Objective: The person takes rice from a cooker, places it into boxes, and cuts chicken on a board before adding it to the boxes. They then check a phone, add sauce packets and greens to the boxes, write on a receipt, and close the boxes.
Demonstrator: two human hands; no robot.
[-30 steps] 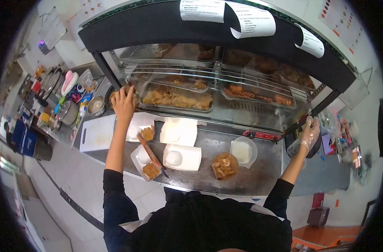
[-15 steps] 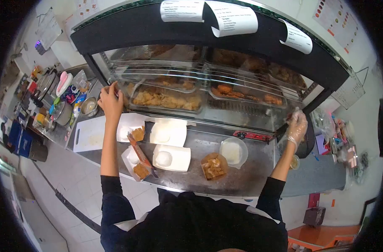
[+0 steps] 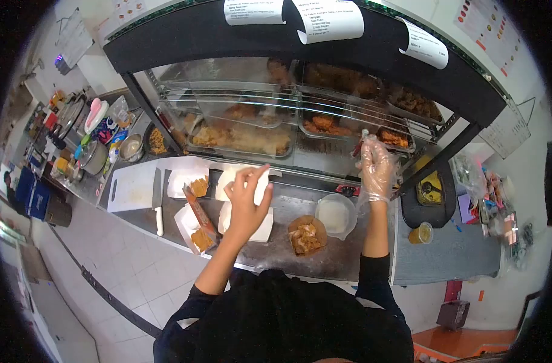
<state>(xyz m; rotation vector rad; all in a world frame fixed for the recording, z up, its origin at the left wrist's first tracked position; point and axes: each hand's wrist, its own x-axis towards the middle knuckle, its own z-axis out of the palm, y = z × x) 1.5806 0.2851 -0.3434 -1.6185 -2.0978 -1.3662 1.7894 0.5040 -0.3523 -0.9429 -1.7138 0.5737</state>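
Note:
My bare left hand [image 3: 247,202] hovers over the white takeaway boxes [image 3: 261,233] on the counter, fingers apart and holding nothing I can see. My right hand [image 3: 376,169], in a clear plastic glove, is at the front of the heated display case [image 3: 324,166]. Its fingers are closed around a slim thing with a metallic tip and some red, too covered to name. Two open white boxes [image 3: 188,178] at the left contain brown fried pieces, with a long red-brown packet [image 3: 200,216] across them. Near my right forearm are a brown paper box [image 3: 307,236] of food pieces and a round clear tub [image 3: 336,215].
Trays of fried food [image 3: 240,142] fill the case shelves. A white cutting board [image 3: 134,187] and a knife [image 3: 160,221] lie at the left, beyond them bowls and pots [image 3: 131,148]. On the right are a black tray [image 3: 430,209] and a small cup [image 3: 421,233].
My left hand has left the case's left edge and moved right, over the boxes. My right hand has moved left from the case's right edge and closed on something slim.

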